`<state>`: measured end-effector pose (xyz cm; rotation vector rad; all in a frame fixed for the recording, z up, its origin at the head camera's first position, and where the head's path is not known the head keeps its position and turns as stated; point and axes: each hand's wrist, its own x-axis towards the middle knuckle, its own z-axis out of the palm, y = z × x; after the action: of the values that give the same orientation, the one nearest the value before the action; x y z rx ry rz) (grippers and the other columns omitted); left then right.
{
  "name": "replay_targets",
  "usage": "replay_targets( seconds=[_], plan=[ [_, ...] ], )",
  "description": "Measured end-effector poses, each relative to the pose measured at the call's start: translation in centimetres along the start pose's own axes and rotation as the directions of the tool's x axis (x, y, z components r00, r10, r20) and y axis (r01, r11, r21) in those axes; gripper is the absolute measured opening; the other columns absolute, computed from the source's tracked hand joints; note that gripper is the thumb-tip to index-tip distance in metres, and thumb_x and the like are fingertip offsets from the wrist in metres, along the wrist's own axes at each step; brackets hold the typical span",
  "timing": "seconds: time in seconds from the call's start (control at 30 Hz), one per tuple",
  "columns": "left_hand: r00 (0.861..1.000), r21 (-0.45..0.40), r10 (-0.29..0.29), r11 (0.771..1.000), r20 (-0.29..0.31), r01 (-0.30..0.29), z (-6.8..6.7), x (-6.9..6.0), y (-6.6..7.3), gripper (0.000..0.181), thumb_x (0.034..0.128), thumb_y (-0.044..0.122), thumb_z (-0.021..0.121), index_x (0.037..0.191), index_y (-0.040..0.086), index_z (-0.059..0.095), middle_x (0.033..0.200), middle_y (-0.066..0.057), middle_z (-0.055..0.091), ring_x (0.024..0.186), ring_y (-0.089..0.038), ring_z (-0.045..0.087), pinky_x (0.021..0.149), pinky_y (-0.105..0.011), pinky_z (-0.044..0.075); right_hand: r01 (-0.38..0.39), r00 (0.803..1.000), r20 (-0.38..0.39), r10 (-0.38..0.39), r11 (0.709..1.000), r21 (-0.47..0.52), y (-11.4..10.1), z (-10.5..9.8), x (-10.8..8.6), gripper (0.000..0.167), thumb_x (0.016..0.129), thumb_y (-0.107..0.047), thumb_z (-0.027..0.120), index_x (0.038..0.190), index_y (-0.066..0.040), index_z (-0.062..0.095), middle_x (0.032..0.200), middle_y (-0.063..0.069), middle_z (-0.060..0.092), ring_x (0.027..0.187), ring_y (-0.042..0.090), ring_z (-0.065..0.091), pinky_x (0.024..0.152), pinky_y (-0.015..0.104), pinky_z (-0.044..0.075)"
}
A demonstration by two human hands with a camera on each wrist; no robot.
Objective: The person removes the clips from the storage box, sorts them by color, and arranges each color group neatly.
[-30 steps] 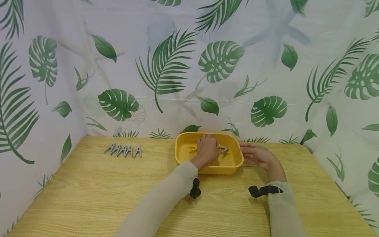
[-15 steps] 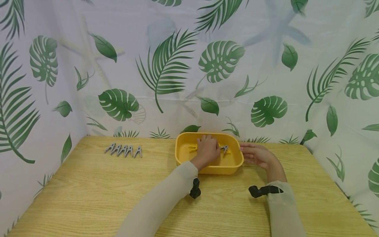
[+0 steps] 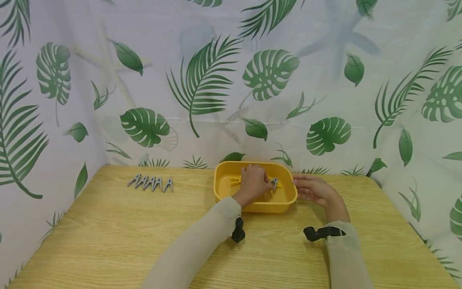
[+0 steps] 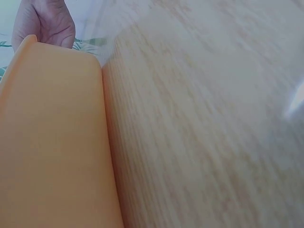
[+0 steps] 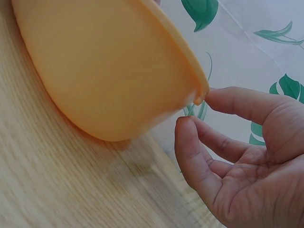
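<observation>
Currently | left grip [image 3: 254, 183] inside yellow tub [image 3: 262, 208], right at grey clip [image 3: 274, 182]; I can't tell whether it pinches | right grip [image 3: 313, 189] relaxed, thumb touching tub's right rim, I judge to steady it | clip row [image 3: 146, 183] far left on table [image 3: 108, 224]

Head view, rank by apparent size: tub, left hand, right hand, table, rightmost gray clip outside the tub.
1. Table
2. Tub
3. Left hand and right hand: look alike, can't rank
4. Rightmost gray clip
</observation>
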<state>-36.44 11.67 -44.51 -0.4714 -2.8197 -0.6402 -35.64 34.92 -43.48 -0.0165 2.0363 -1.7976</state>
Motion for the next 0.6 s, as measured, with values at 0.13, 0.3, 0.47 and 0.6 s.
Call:
replay_targets(
  seconds=[0.13,0.3,0.47,0.6],
  plan=[
    [1.000,-0.034,-0.004,0.999,-0.012,0.003,-0.07,0.00,0.01,0.030,0.0863,0.031,0.078,0.063,0.020,0.063,0.078,0.006,0.057,0.077,-0.013,0.045,0.075,-0.032,0.026,0.007,1.000,0.009,-0.007,1.000,-0.013,0.08,-0.10,0.07,0.063,0.104,-0.023,0.059,0.154,0.007,0.033,0.104,-0.012,0.073,0.094,0.006,0.071,0.085,0.025,0.059],
    [0.999,-0.084,-0.018,0.996,-0.034,0.015,-0.07,0.00,0.03,0.021,0.0868,0.032,0.078,0.071,0.018,0.072,0.085,0.005,0.063,0.086,-0.015,0.051,0.082,-0.035,0.033,0.013,1.000,0.027,-0.012,1.000,-0.014,0.12,-0.11,0.08,0.063,0.104,-0.023,0.058,0.154,0.007,0.032,0.104,-0.012,0.072,0.094,0.006,0.071,0.085,0.025,0.058],
    [0.979,-0.155,-0.006,0.988,-0.201,-0.026,-0.21,0.05,0.09,0.016,0.0886,0.030,0.075,0.080,0.017,0.074,0.092,0.004,0.063,0.093,-0.016,0.054,0.092,-0.037,0.038,0.015,0.999,0.034,-0.015,1.000,-0.005,0.11,-0.04,0.12,0.063,0.104,-0.022,0.057,0.154,0.008,0.032,0.102,-0.013,0.073,0.093,0.006,0.071,0.084,0.025,0.058],
    [0.917,-0.197,0.036,0.973,-0.398,-0.124,-0.91,-0.07,0.02,0.013,0.0877,0.026,0.075,0.081,0.014,0.075,0.092,0.002,0.066,0.093,-0.018,0.058,0.095,-0.036,0.043,0.008,1.000,0.020,-0.008,1.000,-0.004,0.07,0.03,0.21,0.063,0.104,-0.022,0.058,0.154,0.007,0.033,0.101,-0.014,0.073,0.093,0.006,0.071,0.084,0.025,0.059]
  ],
)
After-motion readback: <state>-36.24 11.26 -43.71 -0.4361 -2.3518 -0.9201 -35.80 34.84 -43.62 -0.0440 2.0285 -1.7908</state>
